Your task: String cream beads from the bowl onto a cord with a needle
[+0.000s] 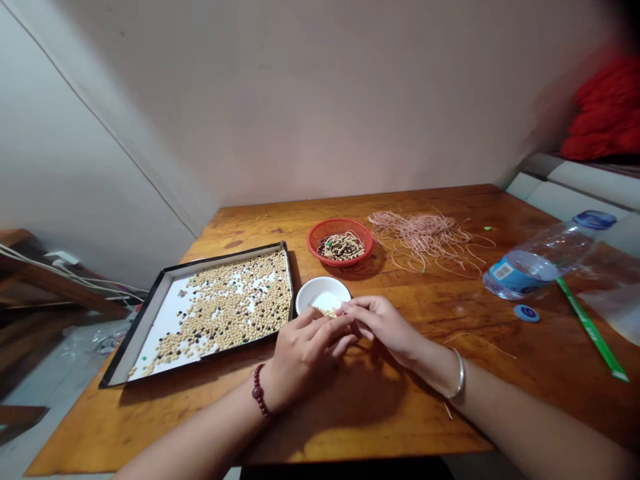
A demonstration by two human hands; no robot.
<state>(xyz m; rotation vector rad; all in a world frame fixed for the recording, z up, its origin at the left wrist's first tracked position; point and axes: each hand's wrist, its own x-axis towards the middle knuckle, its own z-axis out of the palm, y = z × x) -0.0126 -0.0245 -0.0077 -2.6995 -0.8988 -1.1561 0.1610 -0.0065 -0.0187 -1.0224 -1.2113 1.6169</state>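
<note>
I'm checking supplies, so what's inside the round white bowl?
Small round beige beads show at the near side of the bowl; its far side looks bare. The left hand and right hand cover part of the near edge, hiding whatever lies behind.

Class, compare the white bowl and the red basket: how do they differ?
The white bowl looks smooth-walled; the red basket, perforated. The white bowl shows much bare inside, with some pale beads; the red basket holds a heap of pale and dark beads. The white bowl sits by the left hand and right hand; the red basket, farther back. Both are round, open-topped and on the table.
</note>
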